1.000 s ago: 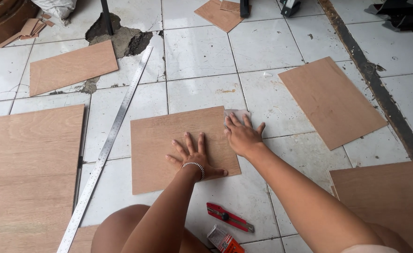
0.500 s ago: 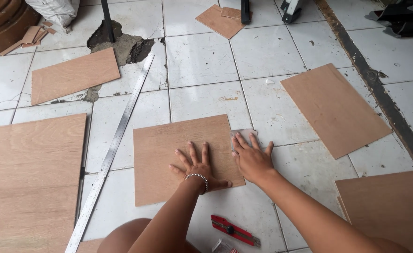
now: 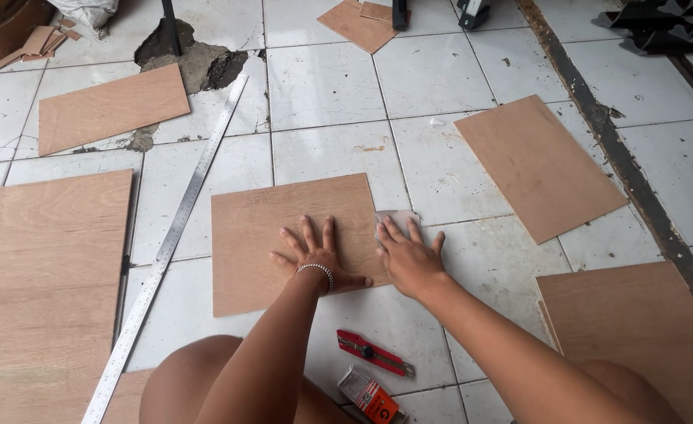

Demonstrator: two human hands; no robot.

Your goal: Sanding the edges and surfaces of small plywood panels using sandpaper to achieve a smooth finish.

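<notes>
Both hands flat on a small plywood panel (image 3: pixel 291 239) lying on the white tile floor (image 3: pixel 323 86).

Left hand (image 3: pixel 315 255) is spread, palm down, on the panel's near-right part. Right hand (image 3: pixel 409 255), also open, presses a small pale sheet (image 3: pixel 400 220) at the panel's right edge. Neither grips anything. Red utility knife (image 3: pixel 374 353) and steel ruler (image 3: pixel 170 235) lie unused nearby. Panel already cut; edge work appears underway.

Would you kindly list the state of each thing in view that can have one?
Left hand: open, flat on the plywood sheet.
Right hand: open, pressing a small sandpaper-like piece at the sheet's right edge.
Plywood sheet: lying flat on the tiled floor.
Steel ruler: lying flat, diagonal, untouched.
Red utility knife: on the floor; blade state unclear.
Small red box: lying beside the knife.
</notes>
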